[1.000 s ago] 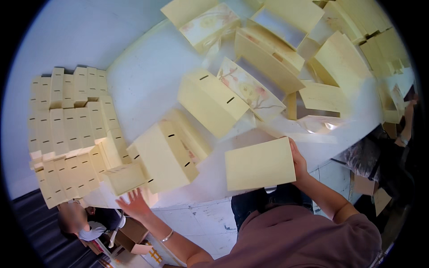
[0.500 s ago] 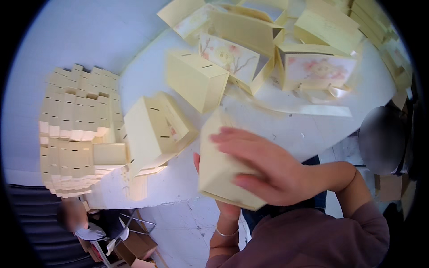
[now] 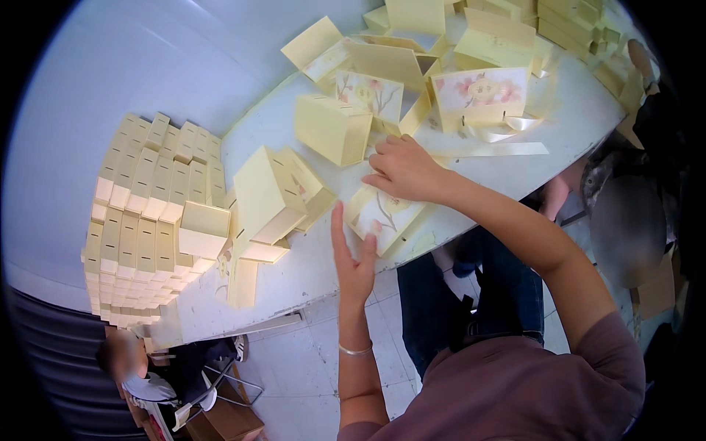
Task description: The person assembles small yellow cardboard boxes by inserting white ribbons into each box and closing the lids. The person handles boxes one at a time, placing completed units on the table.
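Pressing a flat, pale yellow box blank point(image 3: 382, 213) against the white table point(image 3: 581, 125), the right hand point(image 3: 403, 170) lies on its upper edge with the fingers spread and bent, palm down. The left hand point(image 3: 354, 259) stands at the blank's lower left corner, open, fingers straight and close together, touching the card with the fingertips only. Neither hand grips anything; both only rest on the card. The blank lies near the table's front edge, with its flower print facing up, tilted to the table edge.

To do this step well, I think the right hand should keep the card flat and not let it slide toward the edge, because a part of it is already close to the rim. The left hand should work along the crease line and not across the print, so the fold comes clean. A light, even pressure is better than a hard one; the thin card can bend in a wrong place.

Just to the left stand a few folded yellow boxes point(image 3: 268, 195), one leaning on another, and behind the right hand is one more closed box point(image 3: 332, 128). Further left a big stack of small boxes point(image 3: 143, 213) fills the table end. A cream ribbon point(image 3: 500, 149) lies beyond the right wrist, apart from the blank.
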